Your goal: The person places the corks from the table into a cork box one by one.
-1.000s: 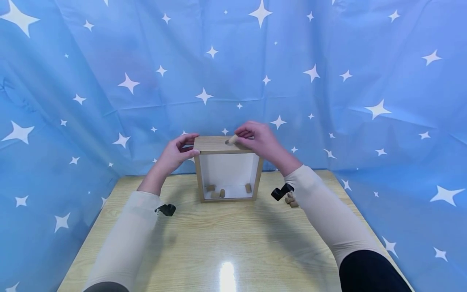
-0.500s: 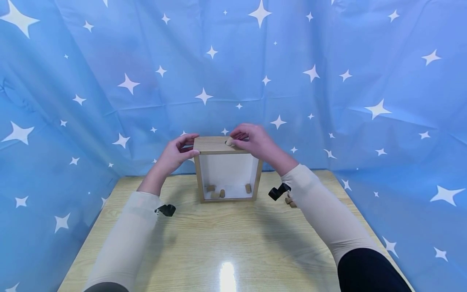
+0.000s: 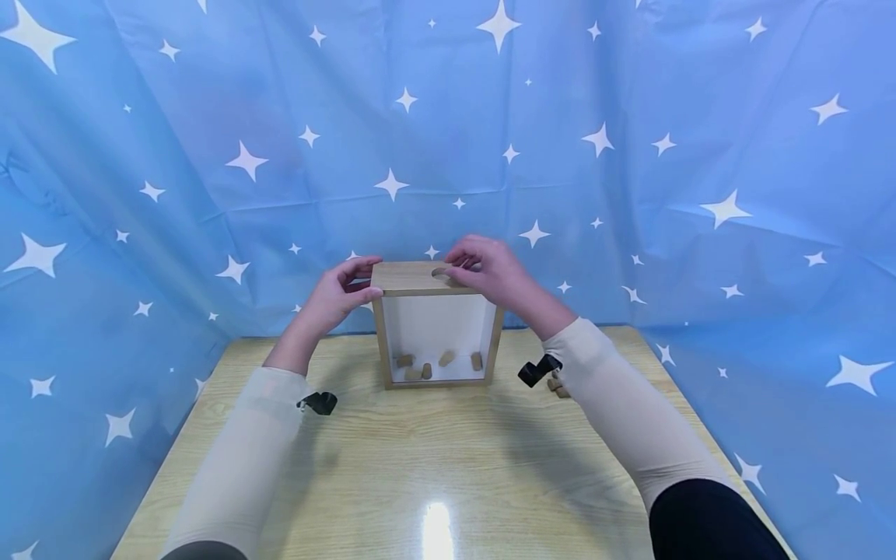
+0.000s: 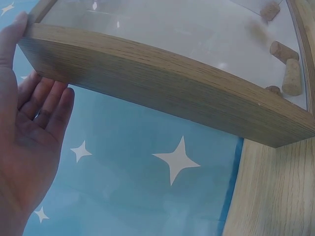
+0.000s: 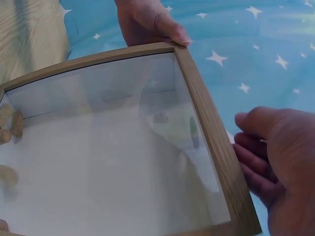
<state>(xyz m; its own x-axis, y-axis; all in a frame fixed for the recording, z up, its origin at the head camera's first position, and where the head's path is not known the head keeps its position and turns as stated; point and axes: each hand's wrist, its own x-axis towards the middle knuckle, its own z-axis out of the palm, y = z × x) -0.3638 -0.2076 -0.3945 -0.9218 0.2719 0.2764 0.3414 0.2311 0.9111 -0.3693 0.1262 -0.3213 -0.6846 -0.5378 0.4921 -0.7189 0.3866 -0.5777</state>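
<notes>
A shallow wooden box with a clear front [image 3: 413,276] stands upright on the table, a round hole [image 3: 439,272] in its top side. Several corks [image 3: 427,371] lie inside near the bottom; one blurred cork [image 3: 446,358] appears a little above the others. My left hand [image 3: 341,294] holds the box's upper left corner, thumb on the front edge and fingers behind, as the left wrist view also shows. Beside the hole, my right hand [image 3: 495,270] has loosely bent fingers. Nothing is visible between its thumb and fingers [image 5: 253,162] in the right wrist view.
A few loose corks [image 3: 558,386] lie on the wooden table [image 3: 392,459] to the right of the box, partly hidden by the right sleeve and its wrist camera [image 3: 539,370]. A blue curtain with white stars [image 3: 420,140] hangs close behind the box.
The cork that my right hand pinched at the hole has left its fingers and now shows inside the box, near the bottom. My left hand and the box have stayed put.
</notes>
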